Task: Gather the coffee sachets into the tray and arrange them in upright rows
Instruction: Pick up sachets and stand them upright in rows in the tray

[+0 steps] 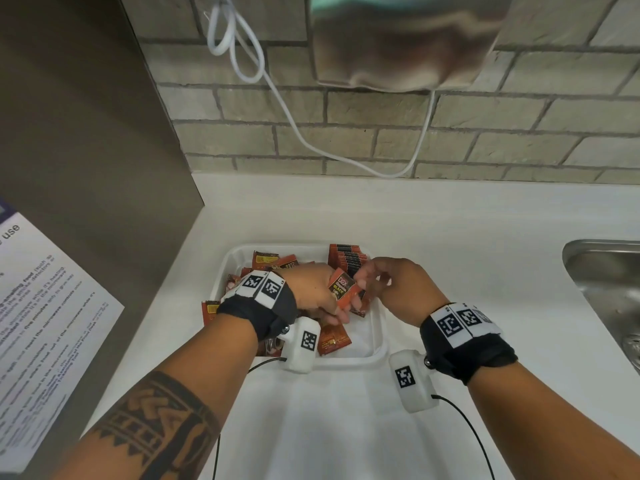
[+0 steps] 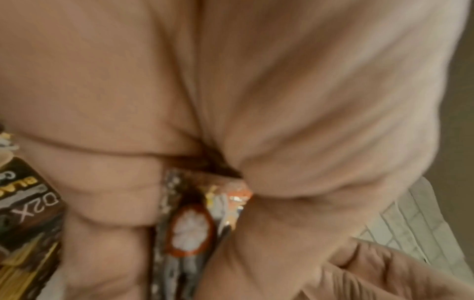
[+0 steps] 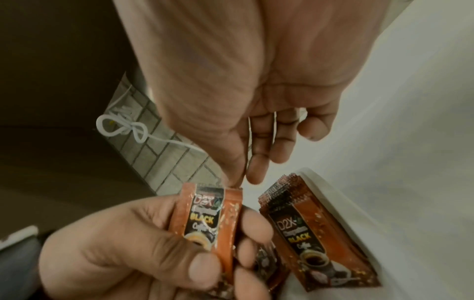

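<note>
Near: left hand [image 1: 317,294] over the middle of the tray [image 1: 379,348], thumb and curled fingers clamped on a small bunch of sachets [image 1: 343,289], front label upright and facing back toward the wearer. Left-wrist view mostly palm, blurred; sachet edges just visible between the fingers.

Just right of that: right hand [image 1: 394,284], fingers loosely extended, thumb and forefinger closing on the top edge of the front sachet. Whether skin meets foil yet: cannot tell. Nothing else held.

Step in hand, likely: passing the front sachet from left to right for standing up.

To do it well: pinch the top seal only, lift straight out of the bunch, keep the label facing the same way as the row, slide in against the last one without knocking it. Foil looks slick; loosen the left grip only after the right pinch is firm.

Beyond the right hand: standing row [image 1: 348,258] in the far right corner of the tray, packed close, upright.

Beyond and under the left hand: loose sachets [image 1: 268,259] lying flat, one [image 1: 209,311] hanging over the left rim.
</note>
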{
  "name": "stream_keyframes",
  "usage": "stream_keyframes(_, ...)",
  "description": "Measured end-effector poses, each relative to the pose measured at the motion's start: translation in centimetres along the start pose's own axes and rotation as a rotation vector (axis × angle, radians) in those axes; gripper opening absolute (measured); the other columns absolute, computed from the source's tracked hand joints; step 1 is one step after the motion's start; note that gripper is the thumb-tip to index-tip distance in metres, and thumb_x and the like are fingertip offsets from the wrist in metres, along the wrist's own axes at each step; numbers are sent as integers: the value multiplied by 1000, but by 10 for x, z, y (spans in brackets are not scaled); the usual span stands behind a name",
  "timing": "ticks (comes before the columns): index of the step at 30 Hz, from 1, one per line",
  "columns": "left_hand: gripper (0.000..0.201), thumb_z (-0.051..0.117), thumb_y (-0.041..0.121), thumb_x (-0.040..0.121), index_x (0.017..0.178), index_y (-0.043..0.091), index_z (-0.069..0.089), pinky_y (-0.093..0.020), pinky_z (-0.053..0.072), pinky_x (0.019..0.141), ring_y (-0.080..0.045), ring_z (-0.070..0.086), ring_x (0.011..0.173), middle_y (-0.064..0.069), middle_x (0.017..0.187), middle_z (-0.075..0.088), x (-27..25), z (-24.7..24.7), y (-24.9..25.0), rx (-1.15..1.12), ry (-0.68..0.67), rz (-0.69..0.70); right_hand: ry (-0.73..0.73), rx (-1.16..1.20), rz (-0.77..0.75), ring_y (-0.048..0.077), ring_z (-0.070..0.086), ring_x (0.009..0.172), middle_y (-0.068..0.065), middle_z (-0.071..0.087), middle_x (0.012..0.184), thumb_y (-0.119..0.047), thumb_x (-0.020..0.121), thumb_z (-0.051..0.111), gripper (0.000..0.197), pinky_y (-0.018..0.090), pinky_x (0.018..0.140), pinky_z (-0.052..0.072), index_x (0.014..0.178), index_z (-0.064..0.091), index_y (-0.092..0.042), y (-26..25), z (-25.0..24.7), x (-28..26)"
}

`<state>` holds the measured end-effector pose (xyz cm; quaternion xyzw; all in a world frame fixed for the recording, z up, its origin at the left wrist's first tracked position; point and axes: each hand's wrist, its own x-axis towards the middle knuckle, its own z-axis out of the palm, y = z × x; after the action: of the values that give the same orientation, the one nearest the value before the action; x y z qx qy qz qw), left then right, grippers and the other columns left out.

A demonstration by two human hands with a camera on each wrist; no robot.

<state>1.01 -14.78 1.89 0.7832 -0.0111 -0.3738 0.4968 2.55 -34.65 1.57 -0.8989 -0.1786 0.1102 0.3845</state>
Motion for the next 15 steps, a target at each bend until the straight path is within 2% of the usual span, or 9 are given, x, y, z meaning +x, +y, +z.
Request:
stream_keyframes(3,27,67,-12,87,108,5,69,-42,55,98,-28,70,111,-14,110,73,-2,-3,-7,-160,1,82,-15,80,8,-2,63,82,-11,72,88,-30,92,67,5,15,74,45,89,72,-30,-3,-4,0)
stream_keyframes(5,28,71,-8,86,112,1,67,-43,56,97,-26,70,110,-14,113,73,-2,-3,-8,-135,33,119,-20,138,22,6,65,81,-6,73,86,-30,89,72,3,20,75,48,88,72,-27,-4,-4,0)
stream_keyframes(8,29,79,2,83,109,5,68,-34,60,87,-17,75,93,-7,102,76,-5,-1,-6,-64,150,135,36,163,27,14,67,80,-3,73,84,-24,86,75,4,28,76,53,84,72,-23,-3,-3,1)
stream_keyframes(9,30,82,6,80,106,6,69,-35,60,86,-18,76,91,-6,100,77,-5,-1,-7,-67,191,140,51,156,26,15,68,81,-4,73,83,-22,86,75,4,31,79,54,84,72,-23,-4,-4,2)
stream_keyframes(13,33,91,15,71,98,10,75,-38,62,83,-19,77,84,-2,91,79,-6,-4,-8,9,289,133,60,152,35,17,68,82,-4,73,82,-20,86,75,6,34,81,55,82,72,-23,-6,-6,0)
stream_keyframes(15,35,94,24,67,96,15,76,-39,62,83,-18,76,83,1,89,78,-5,-5,-8,115,328,108,71,146,41,17,68,82,-4,73,82,-20,86,75,8,31,79,55,80,72,-25,-8,-6,-1)
